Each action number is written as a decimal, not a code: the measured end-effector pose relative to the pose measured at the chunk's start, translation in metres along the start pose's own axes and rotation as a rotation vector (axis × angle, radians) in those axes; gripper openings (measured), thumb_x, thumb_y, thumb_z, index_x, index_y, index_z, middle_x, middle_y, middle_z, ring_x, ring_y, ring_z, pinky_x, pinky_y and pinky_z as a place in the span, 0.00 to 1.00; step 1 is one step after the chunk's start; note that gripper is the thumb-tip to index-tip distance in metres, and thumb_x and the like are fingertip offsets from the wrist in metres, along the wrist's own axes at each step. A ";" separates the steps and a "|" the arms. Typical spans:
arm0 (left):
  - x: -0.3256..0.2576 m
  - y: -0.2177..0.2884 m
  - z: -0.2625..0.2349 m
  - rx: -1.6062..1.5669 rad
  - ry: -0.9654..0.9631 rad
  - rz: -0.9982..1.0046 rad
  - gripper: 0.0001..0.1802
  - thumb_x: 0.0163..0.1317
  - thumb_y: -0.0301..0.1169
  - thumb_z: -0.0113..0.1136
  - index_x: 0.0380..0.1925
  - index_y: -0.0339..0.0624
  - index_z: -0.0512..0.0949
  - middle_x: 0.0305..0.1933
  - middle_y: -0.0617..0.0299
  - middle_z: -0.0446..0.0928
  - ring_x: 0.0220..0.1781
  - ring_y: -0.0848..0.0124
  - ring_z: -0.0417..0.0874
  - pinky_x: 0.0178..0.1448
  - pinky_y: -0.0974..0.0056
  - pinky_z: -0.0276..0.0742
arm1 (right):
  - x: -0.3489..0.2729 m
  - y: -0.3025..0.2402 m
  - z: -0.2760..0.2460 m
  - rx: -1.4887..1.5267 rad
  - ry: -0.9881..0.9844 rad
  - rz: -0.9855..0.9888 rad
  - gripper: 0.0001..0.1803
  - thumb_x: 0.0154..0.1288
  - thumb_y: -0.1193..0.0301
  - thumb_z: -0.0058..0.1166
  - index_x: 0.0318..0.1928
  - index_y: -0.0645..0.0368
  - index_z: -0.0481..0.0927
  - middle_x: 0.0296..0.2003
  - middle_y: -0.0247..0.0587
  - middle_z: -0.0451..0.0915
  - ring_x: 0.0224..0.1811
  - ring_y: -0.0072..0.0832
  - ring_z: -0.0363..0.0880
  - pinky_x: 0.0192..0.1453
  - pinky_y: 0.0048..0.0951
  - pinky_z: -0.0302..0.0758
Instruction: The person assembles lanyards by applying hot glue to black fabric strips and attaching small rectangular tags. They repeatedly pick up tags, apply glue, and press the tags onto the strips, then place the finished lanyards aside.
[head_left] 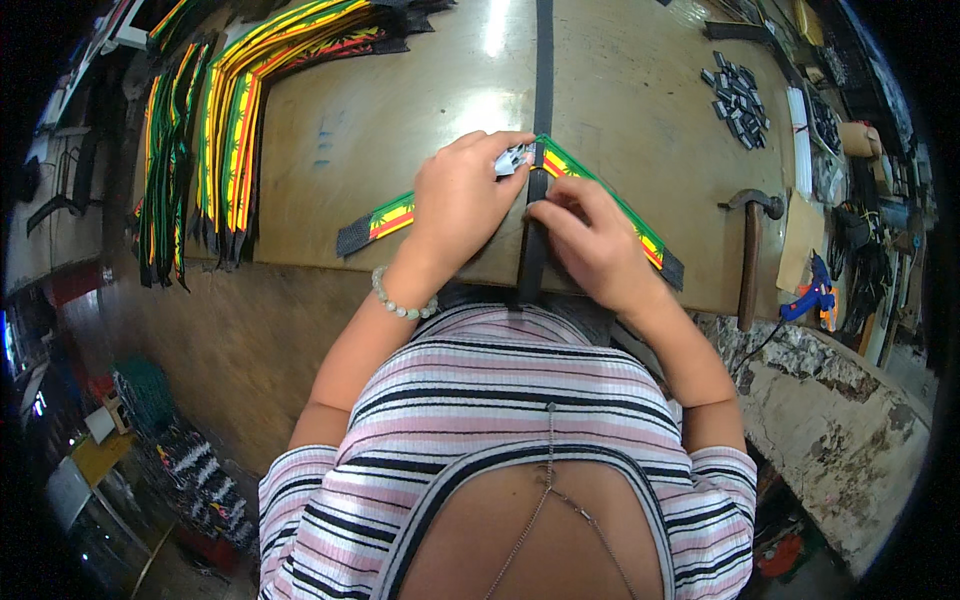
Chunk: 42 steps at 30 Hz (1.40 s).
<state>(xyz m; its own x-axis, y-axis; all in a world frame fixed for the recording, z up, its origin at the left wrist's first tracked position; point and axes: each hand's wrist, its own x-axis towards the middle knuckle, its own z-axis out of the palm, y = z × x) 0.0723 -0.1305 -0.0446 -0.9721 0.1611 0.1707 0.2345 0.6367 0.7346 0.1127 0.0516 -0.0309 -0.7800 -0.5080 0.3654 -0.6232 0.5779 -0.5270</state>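
Note:
A green, yellow and red patterned strap (602,193) with black ends forms an upside-down V on the table in front of me. At its peak sits a small black piece (539,153), and a black strap (533,260) runs from there down toward my body. My left hand (458,195) is closed, pinching a small silver metal clip (511,161) beside the peak; its exact shape is partly hidden by the fingers. My right hand (592,240) has curled fingers, with thumb and index tip closed at the black strap's right edge just below the peak.
Bundles of similar patterned straps (235,130) lie at the left. A long dark strip (544,70) crosses the table's far part. On the right are a pile of small dark metal pieces (738,103), a hammer (750,250) and a blue glue gun (815,292).

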 end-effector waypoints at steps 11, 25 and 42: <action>-0.001 -0.001 -0.001 0.023 -0.008 0.001 0.12 0.59 0.36 0.67 0.43 0.51 0.87 0.27 0.54 0.78 0.30 0.56 0.82 0.36 0.56 0.77 | 0.069 0.063 -0.015 0.613 -0.167 0.540 0.04 0.67 0.79 0.58 0.41 0.68 0.81 0.34 0.39 0.79 0.26 0.24 0.85 0.30 0.23 0.82; -0.002 0.004 -0.002 0.030 -0.037 -0.054 0.13 0.58 0.39 0.69 0.42 0.50 0.87 0.28 0.55 0.80 0.30 0.58 0.82 0.34 0.57 0.77 | 0.062 0.055 -0.009 0.527 -0.100 0.527 0.05 0.66 0.80 0.58 0.41 0.68 0.80 0.36 0.42 0.77 0.24 0.25 0.85 0.27 0.24 0.81; -0.010 0.012 0.005 0.305 0.016 0.102 0.17 0.63 0.43 0.64 0.52 0.63 0.83 0.25 0.61 0.72 0.23 0.61 0.78 0.27 0.57 0.74 | 0.086 0.061 -0.026 -0.173 -0.123 0.628 0.19 0.64 0.62 0.64 0.29 0.67 0.77 0.21 0.50 0.79 0.23 0.43 0.83 0.29 0.39 0.77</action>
<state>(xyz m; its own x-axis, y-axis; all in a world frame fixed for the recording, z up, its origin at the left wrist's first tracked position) 0.0851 -0.1208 -0.0408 -0.9429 0.2253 0.2454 0.3204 0.8148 0.4832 0.0062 0.0594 -0.0115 -0.9923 -0.1044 -0.0670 -0.0601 0.8768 -0.4771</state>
